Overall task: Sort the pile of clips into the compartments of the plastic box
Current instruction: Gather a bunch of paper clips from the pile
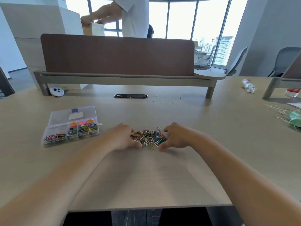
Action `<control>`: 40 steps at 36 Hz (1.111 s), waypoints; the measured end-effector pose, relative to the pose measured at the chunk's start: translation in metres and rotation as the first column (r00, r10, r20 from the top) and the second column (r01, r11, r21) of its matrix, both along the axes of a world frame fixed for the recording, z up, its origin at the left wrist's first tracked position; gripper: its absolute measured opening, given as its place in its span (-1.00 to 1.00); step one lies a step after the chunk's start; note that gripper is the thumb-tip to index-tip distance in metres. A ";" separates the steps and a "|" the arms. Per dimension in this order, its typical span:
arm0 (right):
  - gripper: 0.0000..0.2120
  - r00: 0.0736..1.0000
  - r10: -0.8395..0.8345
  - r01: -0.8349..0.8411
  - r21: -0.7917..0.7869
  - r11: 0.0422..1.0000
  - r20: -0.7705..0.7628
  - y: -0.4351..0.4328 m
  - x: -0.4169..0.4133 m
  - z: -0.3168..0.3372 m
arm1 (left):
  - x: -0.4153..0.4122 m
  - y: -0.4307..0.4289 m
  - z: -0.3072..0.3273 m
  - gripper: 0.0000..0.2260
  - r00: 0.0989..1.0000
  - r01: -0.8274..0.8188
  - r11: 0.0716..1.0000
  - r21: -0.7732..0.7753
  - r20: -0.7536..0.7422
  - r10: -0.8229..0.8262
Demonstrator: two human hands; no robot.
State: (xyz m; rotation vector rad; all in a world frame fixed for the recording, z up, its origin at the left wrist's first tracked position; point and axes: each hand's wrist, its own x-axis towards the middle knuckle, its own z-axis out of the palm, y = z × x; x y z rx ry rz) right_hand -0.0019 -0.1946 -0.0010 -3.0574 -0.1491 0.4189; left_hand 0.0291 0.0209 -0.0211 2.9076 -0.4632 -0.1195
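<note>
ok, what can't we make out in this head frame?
All head view:
- Whether the left hand or right hand pinches a clip: the fingertips blur into the pile of clips.
- Clip types in the plastic box compartments: too small, and blurred through the clear walls.
- Green object: cut off by the right edge.
- Bottle contents: too small.

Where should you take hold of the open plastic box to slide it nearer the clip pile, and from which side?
Grip the plastic box by its right end wall, coming in low from the right. Its lid leans open along the far edge and the filled compartments are uncovered, so a low side hold should spill nothing.
</note>
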 end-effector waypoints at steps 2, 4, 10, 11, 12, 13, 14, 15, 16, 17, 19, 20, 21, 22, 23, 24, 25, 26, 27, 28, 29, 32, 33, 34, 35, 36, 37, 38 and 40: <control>-0.17 1.000 0.020 -0.020 -0.018 1.000 -0.021 0.003 0.000 -0.001 | 0.001 -0.001 -0.001 -0.37 0.999 0.011 1.000 0.029 -0.051 -0.009; -0.23 1.000 0.021 -0.021 0.019 1.000 0.001 0.008 0.004 -0.004 | 0.003 -0.005 -0.002 -0.43 0.998 0.025 0.999 0.040 -0.052 -0.023; -0.11 0.997 0.044 -0.054 0.151 0.987 0.069 0.017 0.023 -0.013 | 0.009 -0.020 -0.002 -0.55 0.998 0.062 0.994 -0.088 -0.011 -0.063; -0.09 0.995 0.053 -0.066 0.173 0.983 0.079 0.018 0.025 -0.013 | 0.010 -0.022 -0.002 -0.55 0.998 0.068 0.993 -0.099 0.000 -0.069; -0.11 0.994 0.065 -0.081 0.190 0.978 0.091 0.020 0.027 -0.014 | 0.011 -0.024 -0.002 -0.56 0.997 0.078 0.992 -0.104 0.013 -0.077; -0.15 0.992 0.074 -0.094 0.201 0.975 0.101 0.021 0.030 -0.014 | 0.012 -0.025 -0.002 -0.58 0.996 0.089 0.990 -0.109 0.022 -0.087; -0.21 0.990 0.082 -0.104 0.209 0.972 0.111 0.022 0.032 -0.015 | 0.013 -0.026 -0.001 -0.62 0.995 0.099 0.988 -0.122 0.029 -0.096; -0.28 0.989 0.088 -0.113 0.216 0.970 0.122 0.023 0.034 -0.015 | 0.014 -0.026 -0.001 -0.65 0.994 0.105 0.985 -0.139 0.027 -0.102; -0.36 0.986 0.093 -0.123 0.223 0.967 0.137 0.024 0.036 -0.015 | 0.015 -0.026 -0.001 -0.67 0.994 0.112 0.981 -0.158 0.028 -0.109; -0.43 0.984 0.097 -0.130 0.228 0.965 0.152 0.024 0.038 -0.016 | 0.017 -0.026 -0.002 -0.69 0.993 0.117 0.978 -0.174 0.031 -0.113; -0.55 0.980 0.090 -0.132 0.233 0.963 0.180 0.024 0.041 -0.018 | 0.018 -0.025 -0.004 -0.70 0.992 0.118 0.974 -0.196 0.059 -0.108; -0.60 0.977 0.085 -0.131 0.235 0.963 0.194 0.024 0.042 -0.019 | 0.019 -0.025 -0.005 -0.72 0.991 0.119 0.973 -0.198 0.083 -0.104; -0.63 0.975 0.079 -0.128 0.239 0.963 0.206 0.024 0.043 -0.020 | 0.019 -0.025 -0.006 -0.74 0.989 0.121 0.972 -0.200 0.107 -0.101; -0.65 0.973 0.074 -0.127 0.241 0.962 0.217 0.023 0.043 -0.020 | 0.019 -0.024 -0.007 -0.76 0.987 0.125 0.971 -0.205 0.128 -0.101; -0.67 0.972 0.072 -0.126 0.239 0.963 0.223 0.024 0.043 -0.020 | 0.019 -0.024 -0.008 -0.79 0.985 0.128 0.969 -0.212 0.142 -0.099; -0.69 0.970 0.072 -0.127 0.235 0.964 0.230 0.024 0.042 -0.020 | 0.019 -0.024 -0.009 -0.80 0.984 0.128 0.967 -0.218 0.152 -0.096; -0.70 0.969 0.071 -0.127 0.230 0.965 0.235 0.024 0.042 -0.020 | 0.020 -0.024 -0.009 -0.81 0.984 0.125 0.967 -0.224 0.156 -0.091; -0.71 0.969 0.068 -0.123 0.226 0.966 0.237 0.024 0.041 -0.020 | 0.020 -0.024 -0.009 -0.83 0.984 0.122 0.967 -0.226 0.158 -0.087; -0.72 0.968 0.067 -0.122 0.224 0.967 0.240 0.024 0.040 -0.019 | 0.020 -0.025 -0.010 -0.84 0.983 0.120 0.967 -0.226 0.162 -0.084; -0.73 0.968 0.063 -0.119 0.225 0.967 0.243 0.024 0.040 -0.019 | 0.021 -0.025 -0.010 -0.85 0.983 0.117 0.968 -0.224 0.168 -0.080; -0.75 0.967 0.058 -0.116 0.230 0.966 0.247 0.025 0.039 -0.018 | 0.020 -0.026 -0.010 -0.86 0.982 0.114 0.968 -0.222 0.172 -0.077; -0.78 0.964 0.051 -0.115 0.239 0.964 0.260 0.026 0.038 -0.017 | 0.020 -0.027 -0.010 -0.89 0.980 0.107 0.971 -0.213 0.186 -0.067; -0.80 0.964 0.043 -0.110 0.243 0.964 0.262 0.026 0.037 -0.016 | 0.020 -0.027 -0.010 -0.89 0.980 0.105 0.972 -0.209 0.189 -0.066; -0.80 0.964 0.036 -0.104 0.247 0.963 0.264 0.026 0.036 -0.016 | 0.020 -0.027 -0.010 -0.89 0.979 0.106 0.973 -0.207 0.193 -0.065; -0.80 0.963 0.031 -0.100 0.246 0.964 0.267 0.025 0.036 -0.015 | 0.020 -0.027 -0.010 -0.89 0.978 0.105 0.972 -0.208 0.197 -0.064; -0.80 0.962 0.030 -0.099 0.243 0.965 0.272 0.024 0.036 -0.015 | 0.019 -0.027 -0.010 -0.88 0.978 0.106 0.972 -0.210 0.201 -0.064; -0.79 0.960 0.031 -0.100 0.240 0.966 0.277 0.023 0.036 -0.015 | 0.019 -0.027 -0.009 -0.88 0.977 0.109 0.971 -0.211 0.205 -0.065; -0.80 0.960 0.026 -0.096 0.240 0.966 0.279 0.022 0.036 -0.014 | 0.019 -0.027 -0.008 -0.87 0.976 0.112 0.971 -0.209 0.208 -0.068; -0.82 0.958 0.011 -0.086 0.251 0.964 0.286 0.021 0.035 -0.014 | 0.019 -0.027 -0.006 -0.87 0.974 0.116 0.972 -0.206 0.215 -0.071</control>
